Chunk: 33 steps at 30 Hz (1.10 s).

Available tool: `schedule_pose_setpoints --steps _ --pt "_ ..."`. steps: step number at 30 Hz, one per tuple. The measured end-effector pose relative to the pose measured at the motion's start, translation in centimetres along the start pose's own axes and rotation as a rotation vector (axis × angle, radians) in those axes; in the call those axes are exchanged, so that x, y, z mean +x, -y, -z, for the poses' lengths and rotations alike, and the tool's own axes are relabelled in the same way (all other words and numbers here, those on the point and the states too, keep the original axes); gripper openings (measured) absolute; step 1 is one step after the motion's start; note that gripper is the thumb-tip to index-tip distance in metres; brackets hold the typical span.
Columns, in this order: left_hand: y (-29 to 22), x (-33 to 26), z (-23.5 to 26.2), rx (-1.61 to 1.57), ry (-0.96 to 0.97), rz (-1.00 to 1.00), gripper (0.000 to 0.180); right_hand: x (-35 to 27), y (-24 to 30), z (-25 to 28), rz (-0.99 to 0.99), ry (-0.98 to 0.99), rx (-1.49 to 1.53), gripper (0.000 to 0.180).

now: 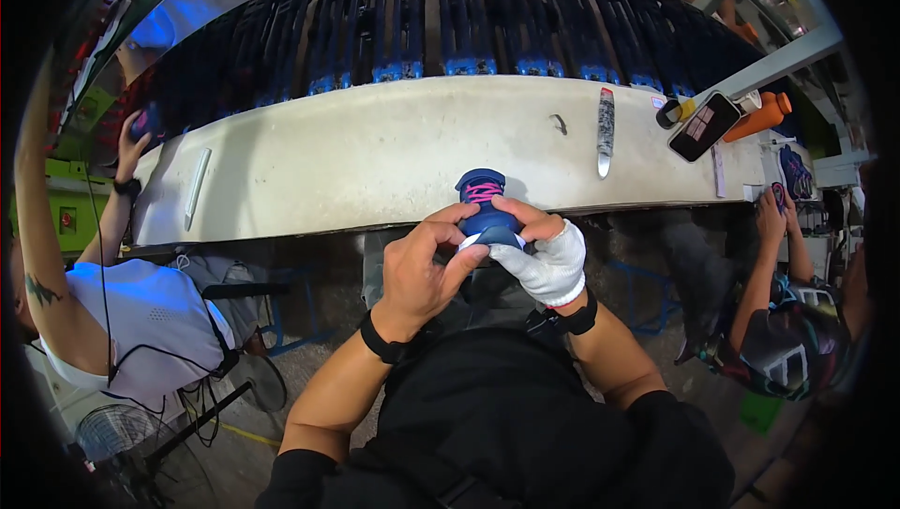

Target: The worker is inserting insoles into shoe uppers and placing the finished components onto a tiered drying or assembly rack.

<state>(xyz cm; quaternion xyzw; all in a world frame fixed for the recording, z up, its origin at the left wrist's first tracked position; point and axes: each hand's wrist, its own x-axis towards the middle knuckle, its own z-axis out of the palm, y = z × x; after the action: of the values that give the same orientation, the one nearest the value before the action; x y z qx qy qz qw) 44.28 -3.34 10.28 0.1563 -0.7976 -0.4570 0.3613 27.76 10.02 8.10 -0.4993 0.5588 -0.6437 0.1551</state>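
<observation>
At the far side, a dark slatted conveyor [400, 70] is bordered by blue ends. In front of it, a long pale table [356, 153] is set. Near its middle, at the near edge, the bare left hand [417, 265] and the partly gloved right hand [553, 261] are brought together, thumbs close. Between them a navy sneaker [484, 218] is pinched, thumbs and fingers pressed around its near end; whether the table is touched by it cannot be told. For this two-handed handling, pressure is probably best shared evenly by both thumbs, with the sides supported so that twisting is avoided. The knife-like tool [606, 129], far right, is best left clear. On the sneaker's far half, pink laces [485, 191] are left uncovered.
</observation>
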Motion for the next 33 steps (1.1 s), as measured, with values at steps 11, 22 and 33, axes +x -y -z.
schedule_pose_setpoints --steps 11,22,33 --pt "-0.3 0.7 2.3 -0.064 -0.006 0.146 0.035 2.1 -0.8 -0.8 0.11 0.039 -0.103 0.043" --pt "-2.3 4.2 4.9 0.549 0.483 0.028 0.102 -0.7 0.0 -3.5 0.017 0.115 -0.24 0.031" --pt "-1.4 2.9 4.8 0.464 0.413 0.072 0.077 -0.5 -1.0 -3.1 -0.117 0.092 -0.293 0.034"
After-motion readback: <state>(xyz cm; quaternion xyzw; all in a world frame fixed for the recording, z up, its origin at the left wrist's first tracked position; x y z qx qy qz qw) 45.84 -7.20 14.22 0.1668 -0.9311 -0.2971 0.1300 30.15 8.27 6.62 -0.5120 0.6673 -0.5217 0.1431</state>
